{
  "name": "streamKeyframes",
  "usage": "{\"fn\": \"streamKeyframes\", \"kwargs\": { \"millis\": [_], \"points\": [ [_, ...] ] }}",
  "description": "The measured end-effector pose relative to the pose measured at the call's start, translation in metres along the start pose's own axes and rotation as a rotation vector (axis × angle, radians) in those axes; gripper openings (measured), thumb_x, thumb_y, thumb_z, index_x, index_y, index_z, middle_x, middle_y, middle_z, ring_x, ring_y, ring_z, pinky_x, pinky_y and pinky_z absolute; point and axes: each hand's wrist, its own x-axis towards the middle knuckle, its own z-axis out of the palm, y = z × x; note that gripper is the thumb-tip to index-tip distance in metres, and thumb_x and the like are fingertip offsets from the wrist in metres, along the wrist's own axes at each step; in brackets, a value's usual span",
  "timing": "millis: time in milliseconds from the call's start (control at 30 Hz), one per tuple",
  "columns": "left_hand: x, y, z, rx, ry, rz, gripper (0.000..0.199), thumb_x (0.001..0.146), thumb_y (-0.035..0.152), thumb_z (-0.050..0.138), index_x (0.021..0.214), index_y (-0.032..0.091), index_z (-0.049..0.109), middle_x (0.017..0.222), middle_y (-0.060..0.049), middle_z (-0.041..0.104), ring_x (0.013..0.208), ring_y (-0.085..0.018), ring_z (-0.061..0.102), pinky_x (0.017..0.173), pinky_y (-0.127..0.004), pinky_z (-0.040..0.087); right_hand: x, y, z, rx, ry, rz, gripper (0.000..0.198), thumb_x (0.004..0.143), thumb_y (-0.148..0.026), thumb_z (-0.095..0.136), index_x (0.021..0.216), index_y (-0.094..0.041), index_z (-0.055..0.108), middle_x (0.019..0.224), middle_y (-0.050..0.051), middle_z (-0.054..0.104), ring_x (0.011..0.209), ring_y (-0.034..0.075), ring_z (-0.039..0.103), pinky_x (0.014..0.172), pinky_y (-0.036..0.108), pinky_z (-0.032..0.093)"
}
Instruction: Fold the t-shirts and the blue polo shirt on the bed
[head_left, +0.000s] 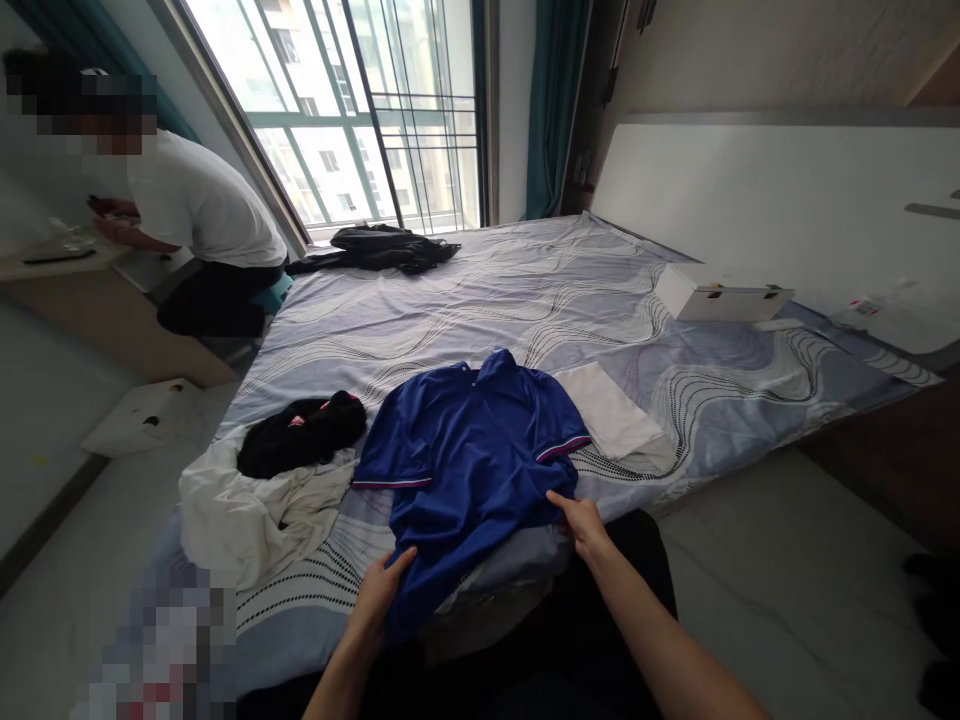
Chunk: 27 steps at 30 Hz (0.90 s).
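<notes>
A: What are the hands on?

B: A smooth blue polo shirt (469, 450) with striped sleeve cuffs, spread flat near the bed's (465, 290) six o'clock edge. The left hand (379, 590) pinches its hem at seven o'clock; the right hand (581, 520) is closed on the hem at five.

A: Around it?

B: A crumpled black garment (300, 432) and creased white cloth (247, 515) at nine, a folded white square (611, 410) at three. The sheet has wavy dotted lines. A white box (716, 295) sits at two; a barred window (360, 110) at twelve.
</notes>
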Motion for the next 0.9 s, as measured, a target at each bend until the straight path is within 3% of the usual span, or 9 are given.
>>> {"fn": "streamKeyframes", "kwargs": {
  "millis": [167,267,400,467,567,633,700,800,900],
  "points": [
    [-0.028,0.002,0.002,-0.139,-0.109,0.02,0.041,0.087,0.048,0.059,0.115,0.021,0.069,0.095,-0.009,0.079,0.088,-0.026,0.077,0.077,-0.04,0.064,-0.014,-0.01,0.009,-0.045,0.203,-0.035,0.042,0.075,-0.058,0.062,0.094,-0.021,0.066,0.092,0.011,0.074,0.097,0.031,0.069,0.084,0.041,0.054],
    [-0.041,-0.003,-0.016,-0.143,-0.09,0.027,0.042,0.081,0.045,0.062,0.118,0.026,0.069,0.097,-0.007,0.079,0.089,-0.028,0.076,0.08,-0.043,0.063,-0.013,-0.016,-0.023,-0.142,0.265,-0.111,0.038,0.083,-0.053,0.05,0.099,-0.022,0.065,0.1,0.012,0.074,0.098,0.029,0.069,0.087,0.041,0.053],
    [-0.045,-0.035,-0.058,0.322,-0.074,0.021,0.03,0.069,0.039,0.068,0.095,0.026,0.075,0.09,-0.007,0.079,0.094,-0.034,0.074,0.083,-0.046,0.061,-0.018,-0.01,-0.098,-0.663,0.101,-0.008,0.02,0.077,-0.034,0.058,0.088,-0.021,0.068,0.084,0.014,0.073,0.085,0.033,0.07,0.081,0.044,0.052],
    [-0.044,-0.038,-0.06,0.661,0.006,0.049,0.026,0.07,0.041,0.067,0.088,0.024,0.073,0.087,-0.01,0.077,0.094,-0.038,0.073,0.086,-0.05,0.059,-0.025,-0.014,-0.111,-0.919,0.105,-0.02,0.029,0.074,-0.026,0.061,0.1,-0.017,0.071,0.09,0.019,0.072,0.089,0.036,0.07,0.083,0.047,0.051],
    [-0.036,-0.003,-0.015,1.006,0.203,0.263,0.041,0.083,0.046,0.058,0.104,0.013,0.071,0.097,-0.021,0.073,0.097,-0.042,0.071,0.088,-0.056,0.055,-0.034,-0.037,-0.066,-1.029,0.101,-0.336,0.055,0.082,-0.026,0.058,0.136,-0.012,0.061,0.13,0.026,0.062,0.121,0.039,0.06,0.1,0.05,0.045],
    [-0.023,0.033,0.039,0.956,0.255,0.632,0.049,0.094,0.035,0.044,0.132,0.01,0.061,0.126,-0.024,0.066,0.118,-0.035,0.065,0.104,-0.05,0.049,-0.035,-0.054,-0.006,-0.976,-0.045,-0.559,0.064,0.091,-0.031,0.052,0.151,-0.012,0.047,0.154,0.021,0.046,0.145,0.036,0.038,0.115,0.049,0.035],
    [-0.004,0.061,0.092,0.887,0.174,0.935,0.054,0.098,0.026,0.034,0.15,0.013,0.047,0.153,-0.018,0.05,0.143,-0.028,0.045,0.118,-0.044,0.037,-0.033,-0.061,0.052,-0.977,-0.257,-0.698,0.066,0.095,-0.031,0.046,0.159,-0.015,0.036,0.166,0.013,0.029,0.155,0.034,0.018,0.122,0.052,0.023],
    [0.029,0.072,0.136,0.991,0.096,0.995,0.058,0.098,0.021,0.034,0.155,0.017,0.041,0.163,-0.013,0.037,0.154,-0.028,0.026,0.124,-0.052,0.025,-0.021,-0.053,0.097,-1.044,-0.494,-0.737,0.065,0.099,-0.029,0.04,0.162,-0.018,0.028,0.169,0.008,0.022,0.157,0.03,0.011,0.125,0.056,0.011],
    [0.054,0.06,0.127,1.065,0.186,0.929,0.057,0.1,0.035,0.038,0.156,0.026,0.041,0.168,-0.008,0.027,0.155,-0.032,0.022,0.123,-0.058,0.022,0.002,-0.037,0.082,-1.106,-0.527,-0.739,0.064,0.101,-0.041,0.043,0.161,-0.025,0.029,0.169,0.005,0.02,0.157,0.028,0.013,0.125,0.055,0.009]
  ]
}}
